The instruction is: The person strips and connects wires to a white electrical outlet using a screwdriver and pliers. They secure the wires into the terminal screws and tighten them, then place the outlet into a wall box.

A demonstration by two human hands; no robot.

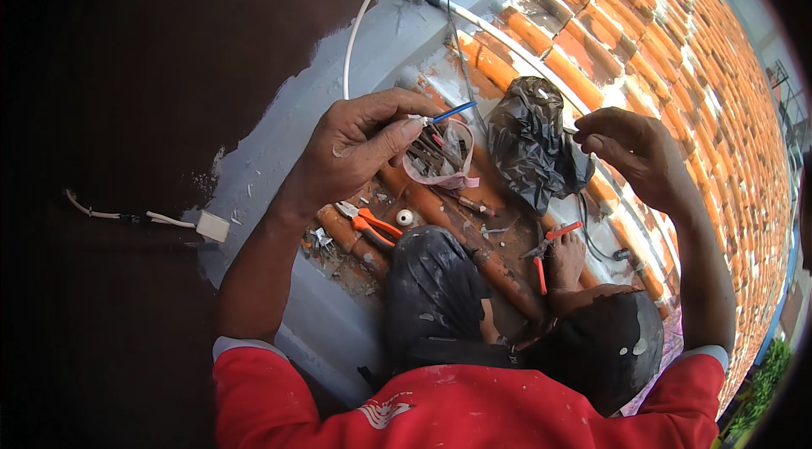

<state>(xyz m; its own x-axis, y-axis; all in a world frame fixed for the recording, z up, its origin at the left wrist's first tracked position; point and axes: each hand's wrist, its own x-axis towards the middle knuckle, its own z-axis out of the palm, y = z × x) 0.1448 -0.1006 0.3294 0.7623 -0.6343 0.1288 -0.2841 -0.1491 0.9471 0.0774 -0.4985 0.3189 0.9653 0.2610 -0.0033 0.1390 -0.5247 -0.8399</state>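
Note:
My left hand is closed in a pinch on the end of a white cable that hangs down from above. A blue wire sticks out to the right past the fingertips. My right hand is raised beside a crumpled black plastic bag, its thumb and forefinger drawn together. Whatever they hold is too small to make out. Below the left hand stands a pale pink tub of metal pieces and scraps. Orange-handled pliers lie near my left knee, and red-handled pliers rest by my bare foot.
Clay roof tiles slope away to the right. A dark wall with a grey-painted strip rises on the left, where a white box hangs on a short cable. A white pipe crosses the tiles. A small white roll lies near the orange pliers.

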